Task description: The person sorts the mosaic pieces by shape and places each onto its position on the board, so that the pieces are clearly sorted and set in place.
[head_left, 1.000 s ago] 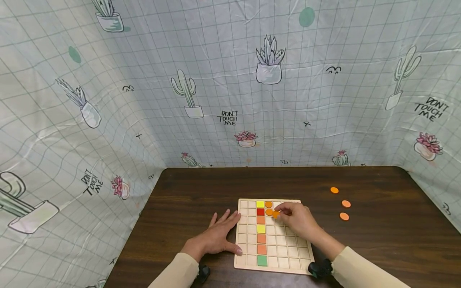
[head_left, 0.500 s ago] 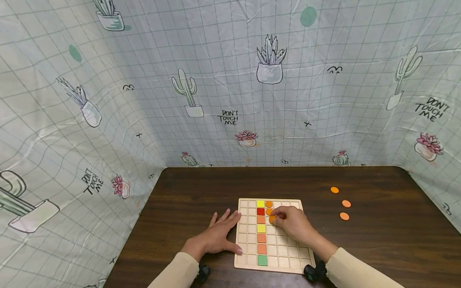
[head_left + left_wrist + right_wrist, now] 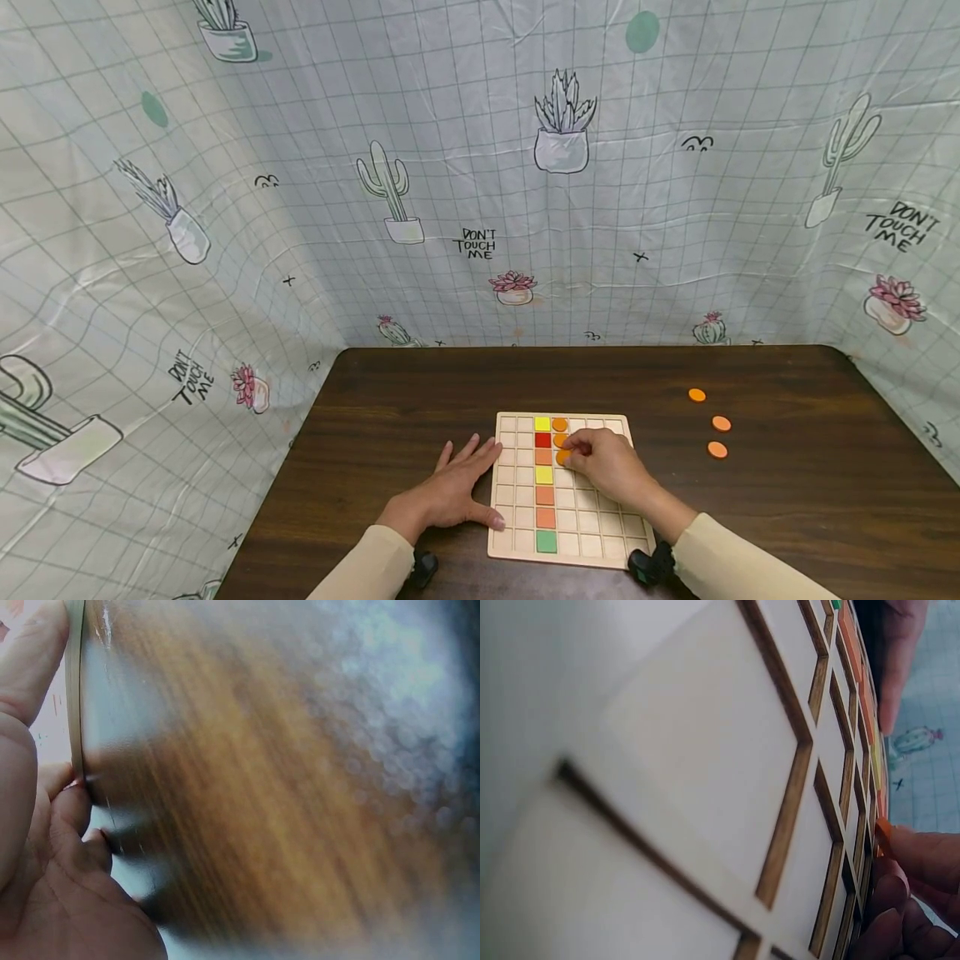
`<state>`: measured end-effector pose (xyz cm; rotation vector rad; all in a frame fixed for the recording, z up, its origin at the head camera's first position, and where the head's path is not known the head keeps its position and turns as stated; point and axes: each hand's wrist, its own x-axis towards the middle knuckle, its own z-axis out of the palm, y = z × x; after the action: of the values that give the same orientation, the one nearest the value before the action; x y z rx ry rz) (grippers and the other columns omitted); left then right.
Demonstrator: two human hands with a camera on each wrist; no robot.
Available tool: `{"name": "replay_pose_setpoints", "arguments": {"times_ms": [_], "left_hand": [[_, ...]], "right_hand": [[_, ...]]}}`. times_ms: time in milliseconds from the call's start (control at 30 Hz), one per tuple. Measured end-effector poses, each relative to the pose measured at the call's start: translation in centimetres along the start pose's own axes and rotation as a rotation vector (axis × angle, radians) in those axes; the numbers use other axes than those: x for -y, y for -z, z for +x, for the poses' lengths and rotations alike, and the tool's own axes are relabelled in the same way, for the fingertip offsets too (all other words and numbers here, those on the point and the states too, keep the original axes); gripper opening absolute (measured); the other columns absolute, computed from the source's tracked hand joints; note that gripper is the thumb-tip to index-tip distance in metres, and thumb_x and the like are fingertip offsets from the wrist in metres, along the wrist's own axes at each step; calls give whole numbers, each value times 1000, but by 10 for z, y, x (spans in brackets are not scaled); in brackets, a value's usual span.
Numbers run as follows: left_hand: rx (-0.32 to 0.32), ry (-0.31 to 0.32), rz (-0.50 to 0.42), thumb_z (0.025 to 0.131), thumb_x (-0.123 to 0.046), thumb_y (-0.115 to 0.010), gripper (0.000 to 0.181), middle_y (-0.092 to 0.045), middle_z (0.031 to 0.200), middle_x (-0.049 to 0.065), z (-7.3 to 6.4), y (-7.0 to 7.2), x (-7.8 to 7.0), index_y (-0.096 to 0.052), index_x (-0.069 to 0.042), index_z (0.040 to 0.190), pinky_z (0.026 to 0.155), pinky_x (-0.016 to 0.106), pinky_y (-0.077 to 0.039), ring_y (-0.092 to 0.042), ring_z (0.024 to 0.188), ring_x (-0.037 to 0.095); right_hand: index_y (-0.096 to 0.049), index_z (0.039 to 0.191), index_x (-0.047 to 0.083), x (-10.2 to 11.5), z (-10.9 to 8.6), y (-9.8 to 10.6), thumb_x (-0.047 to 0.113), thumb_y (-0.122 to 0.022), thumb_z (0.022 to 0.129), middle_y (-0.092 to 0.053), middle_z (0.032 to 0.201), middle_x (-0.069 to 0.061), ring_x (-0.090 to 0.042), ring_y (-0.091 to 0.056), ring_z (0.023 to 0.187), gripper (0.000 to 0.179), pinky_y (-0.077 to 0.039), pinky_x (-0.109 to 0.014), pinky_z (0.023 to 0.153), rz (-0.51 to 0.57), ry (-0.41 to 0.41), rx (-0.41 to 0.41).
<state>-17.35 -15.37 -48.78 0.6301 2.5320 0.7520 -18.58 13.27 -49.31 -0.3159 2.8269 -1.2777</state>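
Observation:
A wooden grid board (image 3: 514,543) lies on the dark table. My right hand (image 3: 618,468) is over its upper middle, pinching an orange disc (image 3: 562,458) in the third row, just right of an orange square tile (image 3: 543,457). In the right wrist view the fingertips (image 3: 922,851) hold that orange disc (image 3: 884,831) low against the grid. Two more orange discs occupy the cells above; one is the top disc (image 3: 559,425). With its fingers spread, my left hand (image 3: 446,493) rests along the board's left edge, fingertips and thumb touching it.
A column of coloured square tiles, ending in a green tile (image 3: 546,542), runs down the board. To the right on the table lie three loose discs: an orange disc (image 3: 697,395) and two paler ones (image 3: 721,423). A cactus-print curtain (image 3: 450,167) surrounds the table.
My right hand has lowered the orange disc and shifted it slightly left and down into the third row. The left hand stays where it was.

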Motion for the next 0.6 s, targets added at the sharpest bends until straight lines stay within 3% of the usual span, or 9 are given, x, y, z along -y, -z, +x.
{"name": "replay_pose_setpoints", "arguments": {"times_ms": [267,600], "left_hand": [[-3,-1,2,85,-48,-86,111,-15,178,-2,0,-1,0,-23,-20,171,131,58,11,-3,166,25],[-2,-4,1,85,-49,-86,111,-15,178,-2,1,-1,0,-23,-19,171,131,58,11,-3,166,26]], "right_hand": [[-79,96,11,0,1,0,9,-81,92,-65,76,7,-10,-53,68,4,-45,-25,64,-11,-7,8],[-80,98,12,0,1,-2,7,-80,92,-67,79,7,-11,-53,69,8,-45,-27,65,-23,-21,8]]}}
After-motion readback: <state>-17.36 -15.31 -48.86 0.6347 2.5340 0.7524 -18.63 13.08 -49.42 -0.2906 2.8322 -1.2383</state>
